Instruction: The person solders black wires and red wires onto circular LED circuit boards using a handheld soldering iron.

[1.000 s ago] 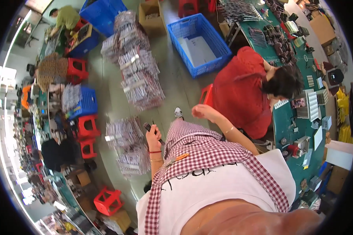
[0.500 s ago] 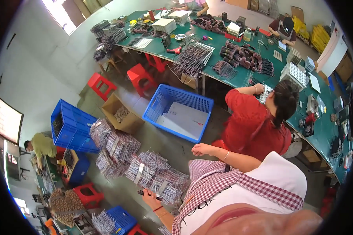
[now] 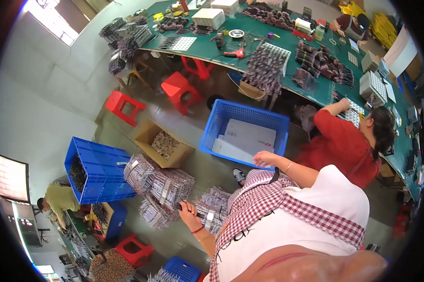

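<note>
Fingers of my left hand [image 3: 189, 216] are closed on a dark slender thing [image 3: 179, 206], one end showing beside my fingertips; it is too small for me to make out its kind. I have it above the floor [image 3: 207, 174], between a bigger pile of thin banded sticks [image 3: 180, 181] and a smaller pile [image 3: 216, 199], and I cannot tell whether I touch either. My right hand [image 3: 264, 158] hangs in front of the near edge of a blue basket [image 3: 249, 113], its fingers loosely bent, with nothing in them that I can see. Flat white sheets [image 3: 240, 131] lie inside that basket. Near the bigger pile stand an open cardboard box [image 3: 150, 152] of small pale pieces [image 3: 164, 144] and a blue crate [image 3: 103, 171]. To my right a co-worker in red [image 3: 343, 150] sits at the green desk [image 3: 207, 54], one hand at a white tray [image 3: 353, 116]. Red stools [image 3: 176, 89] stand near the desk, and a shoe [image 3: 239, 175] shows past my checked apron [image 3: 254, 197].
</note>
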Demonstrator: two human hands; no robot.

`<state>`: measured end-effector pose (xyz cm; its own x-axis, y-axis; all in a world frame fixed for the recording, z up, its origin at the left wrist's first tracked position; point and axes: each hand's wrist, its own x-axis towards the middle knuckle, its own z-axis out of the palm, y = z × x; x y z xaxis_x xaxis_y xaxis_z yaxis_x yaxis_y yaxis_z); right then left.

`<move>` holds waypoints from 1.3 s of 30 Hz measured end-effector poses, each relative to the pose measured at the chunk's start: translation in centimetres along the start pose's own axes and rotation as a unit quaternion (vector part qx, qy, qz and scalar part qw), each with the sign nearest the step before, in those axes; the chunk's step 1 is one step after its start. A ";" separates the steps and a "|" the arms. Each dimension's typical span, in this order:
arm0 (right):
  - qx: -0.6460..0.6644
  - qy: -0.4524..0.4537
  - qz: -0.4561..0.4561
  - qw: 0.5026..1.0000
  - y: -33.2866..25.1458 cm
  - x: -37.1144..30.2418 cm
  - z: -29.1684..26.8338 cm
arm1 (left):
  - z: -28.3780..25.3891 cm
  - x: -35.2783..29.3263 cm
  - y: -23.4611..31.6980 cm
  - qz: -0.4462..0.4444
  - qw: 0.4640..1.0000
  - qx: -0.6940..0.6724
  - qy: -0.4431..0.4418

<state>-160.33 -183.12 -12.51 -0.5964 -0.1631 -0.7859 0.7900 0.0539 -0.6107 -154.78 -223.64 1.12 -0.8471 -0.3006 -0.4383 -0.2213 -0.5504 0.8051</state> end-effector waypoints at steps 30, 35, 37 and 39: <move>-0.074 0.191 0.172 0.963 -6.3 20.0 6.9 | -1.8 35.5 16.1 -0.120 0.970 0.205 0.045; -0.131 0.174 0.163 0.962 -7.2 22.6 8.2 | 0.9 39.9 17.6 -0.110 0.969 0.223 0.006; -0.211 0.136 0.086 0.964 -7.7 25.6 7.5 | 1.4 42.2 18.2 -0.124 0.963 0.239 -0.010; -0.195 0.158 0.103 0.962 -11.1 27.3 7.2 | 1.7 44.5 18.4 -0.093 0.968 0.233 0.020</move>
<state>-184.33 -195.23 -26.51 -0.4944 0.1955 -0.8470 0.8199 0.4286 -0.3796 -197.36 -245.84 -2.96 -0.7546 -0.2655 -0.6000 -0.5693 -0.1897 0.8000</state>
